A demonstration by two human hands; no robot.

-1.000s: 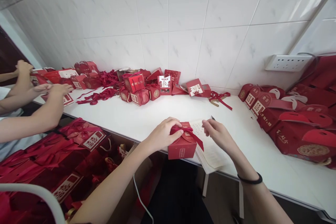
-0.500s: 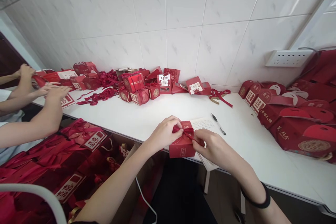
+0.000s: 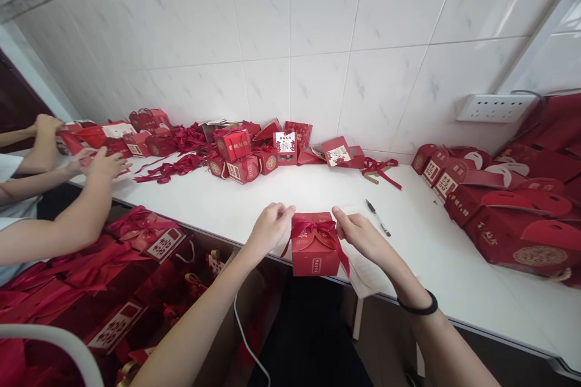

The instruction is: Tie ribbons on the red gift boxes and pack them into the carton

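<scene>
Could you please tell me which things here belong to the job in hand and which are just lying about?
In hand: box, ribbon pinched by left hand and right hand.
Lying about: pen, paper under the box, small boxes at the back, big boxes at right, socket strip.

**Both hands at the bow of a red box**

At lower centre, a small red box (image 3: 314, 255) sits on the near edge of the white table (image 3: 272, 196). The left hand (image 3: 270, 228) and right hand (image 3: 362, 236) pinch opposite sides of its ribbon (image 3: 313, 227). A pen (image 3: 377, 217) lies just to the right. A co-worker's hand (image 3: 103, 164) works at the left edge.
</scene>
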